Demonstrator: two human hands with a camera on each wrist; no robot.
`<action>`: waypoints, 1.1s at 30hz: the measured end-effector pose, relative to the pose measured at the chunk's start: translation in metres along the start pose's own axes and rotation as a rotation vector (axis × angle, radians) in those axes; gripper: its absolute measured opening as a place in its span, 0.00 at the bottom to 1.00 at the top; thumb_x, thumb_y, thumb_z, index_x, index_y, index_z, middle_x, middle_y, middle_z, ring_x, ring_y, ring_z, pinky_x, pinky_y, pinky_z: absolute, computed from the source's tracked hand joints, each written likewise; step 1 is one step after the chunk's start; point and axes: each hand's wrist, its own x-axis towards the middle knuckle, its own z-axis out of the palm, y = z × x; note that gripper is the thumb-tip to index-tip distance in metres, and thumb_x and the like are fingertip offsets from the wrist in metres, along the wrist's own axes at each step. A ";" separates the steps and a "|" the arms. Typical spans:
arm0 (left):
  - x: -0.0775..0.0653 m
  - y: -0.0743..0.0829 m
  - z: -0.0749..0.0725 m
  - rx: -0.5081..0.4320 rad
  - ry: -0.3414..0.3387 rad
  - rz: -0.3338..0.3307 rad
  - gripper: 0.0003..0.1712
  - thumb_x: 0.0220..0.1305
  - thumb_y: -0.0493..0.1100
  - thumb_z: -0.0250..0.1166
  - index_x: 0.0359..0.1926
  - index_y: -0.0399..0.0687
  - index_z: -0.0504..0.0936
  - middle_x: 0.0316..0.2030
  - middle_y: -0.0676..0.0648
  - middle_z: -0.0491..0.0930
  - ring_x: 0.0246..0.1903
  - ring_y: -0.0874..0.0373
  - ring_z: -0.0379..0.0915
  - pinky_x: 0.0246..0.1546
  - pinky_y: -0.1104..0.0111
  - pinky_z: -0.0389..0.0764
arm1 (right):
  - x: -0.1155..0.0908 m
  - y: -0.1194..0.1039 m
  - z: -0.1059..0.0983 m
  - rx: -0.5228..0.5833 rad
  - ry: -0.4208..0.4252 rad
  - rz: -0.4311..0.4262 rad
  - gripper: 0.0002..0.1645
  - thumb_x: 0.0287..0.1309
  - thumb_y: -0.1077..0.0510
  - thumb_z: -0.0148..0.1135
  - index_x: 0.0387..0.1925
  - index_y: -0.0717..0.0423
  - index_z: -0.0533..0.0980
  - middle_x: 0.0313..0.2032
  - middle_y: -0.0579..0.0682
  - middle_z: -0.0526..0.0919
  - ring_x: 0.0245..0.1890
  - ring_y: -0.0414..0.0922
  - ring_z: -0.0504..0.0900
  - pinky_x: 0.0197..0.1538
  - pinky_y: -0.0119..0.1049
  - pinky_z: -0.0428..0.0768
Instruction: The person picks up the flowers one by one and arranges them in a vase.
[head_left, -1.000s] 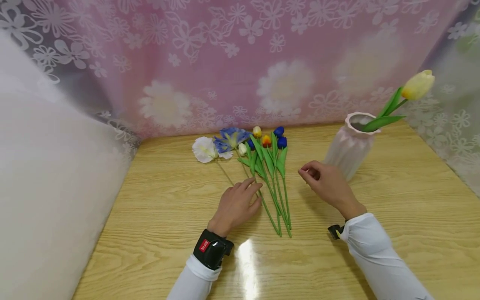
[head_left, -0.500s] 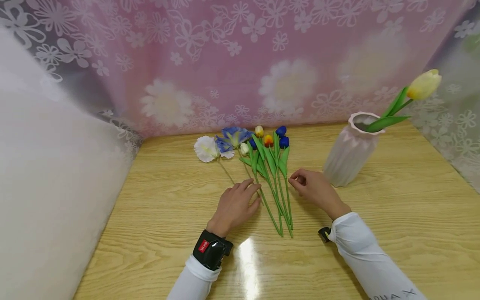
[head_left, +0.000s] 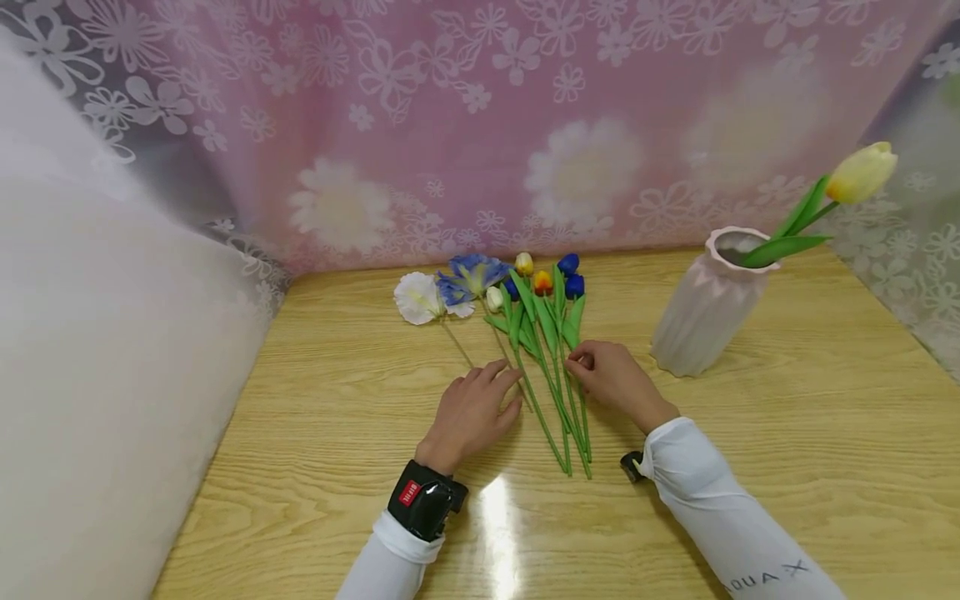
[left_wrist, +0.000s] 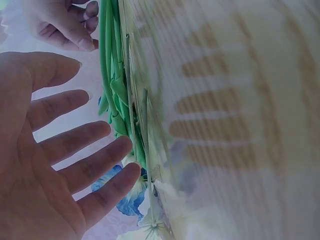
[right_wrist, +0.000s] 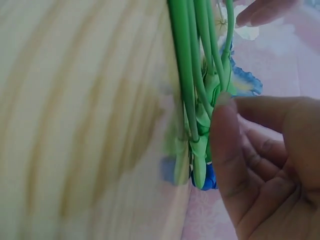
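Several artificial tulips [head_left: 543, 283] lie on the wooden table, with white, blue and orange heads and green stems. My right hand [head_left: 618, 379] is over their stems. In the right wrist view its thumb and index fingertips [right_wrist: 225, 99] meet at a green stem [right_wrist: 218, 65], seemingly pinching it; the contact is partly hidden. My left hand [head_left: 468, 417] is held with fingers spread, close to the thin stems of a white flower [head_left: 417, 297] and a blue ruffled flower [head_left: 474, 275]. Nothing is in its palm [left_wrist: 40, 175].
A pale pink ribbed vase [head_left: 708, 308] stands at the right, holding one cream-yellow tulip [head_left: 862, 172] that leans right. A pink floral curtain [head_left: 465, 150] hangs behind the table [head_left: 315, 467]. A white wall surface [head_left: 112, 375] borders the left side.
My right hand has moved left from beside the vase to the tulip stems. My left hand stays in place. The view has shifted slightly.
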 end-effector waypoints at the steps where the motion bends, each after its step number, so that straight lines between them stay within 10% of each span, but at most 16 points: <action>1: 0.000 0.000 0.000 -0.002 -0.002 0.000 0.20 0.71 0.51 0.54 0.60 0.53 0.76 0.60 0.45 0.71 0.54 0.47 0.72 0.47 0.53 0.76 | 0.000 0.000 0.000 0.002 -0.002 0.012 0.12 0.66 0.58 0.57 0.43 0.64 0.79 0.24 0.48 0.81 0.18 0.39 0.76 0.25 0.36 0.75; 33: -0.010 -0.006 -0.001 -0.035 -0.014 -0.025 0.19 0.71 0.50 0.54 0.59 0.54 0.77 0.61 0.44 0.71 0.55 0.47 0.72 0.47 0.54 0.76 | 0.017 0.000 0.002 0.053 -0.122 0.139 0.15 0.65 0.58 0.56 0.26 0.59 0.82 0.17 0.47 0.81 0.18 0.41 0.80 0.26 0.35 0.80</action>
